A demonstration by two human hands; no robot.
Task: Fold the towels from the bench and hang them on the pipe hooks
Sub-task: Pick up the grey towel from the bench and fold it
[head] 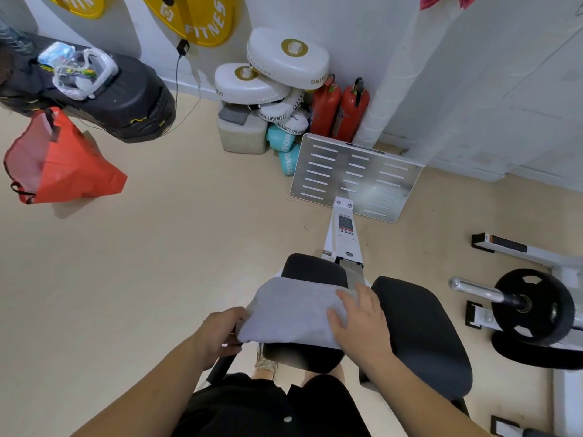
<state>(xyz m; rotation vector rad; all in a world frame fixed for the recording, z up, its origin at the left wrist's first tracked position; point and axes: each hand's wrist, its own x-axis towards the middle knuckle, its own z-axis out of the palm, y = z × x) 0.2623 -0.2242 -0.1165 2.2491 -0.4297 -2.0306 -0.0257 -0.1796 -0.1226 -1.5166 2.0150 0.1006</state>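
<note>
Remote view, gym floor: smooth beige floor (157,263) spreads beneath a machine's two black padded seats, the surface (419,335) matte, cushioned and round-cornered. Beyond them a slotted metal footplate (356,178) stands tilted near the wall. On the left pad lies the grey towel (290,310), soft terry folded into a thick rectangle. Its long axis runs left to right across the pad, with the right end angled slightly away from me and the near-left corner hanging past the pad's edge. My right grip (362,323) lies flat on the towel's right end, fingers straight and spread, clasping nothing. My left grip (220,335) is curled around the near-left corner, pinching the fold, forearm reaching in from lower left.
</note>
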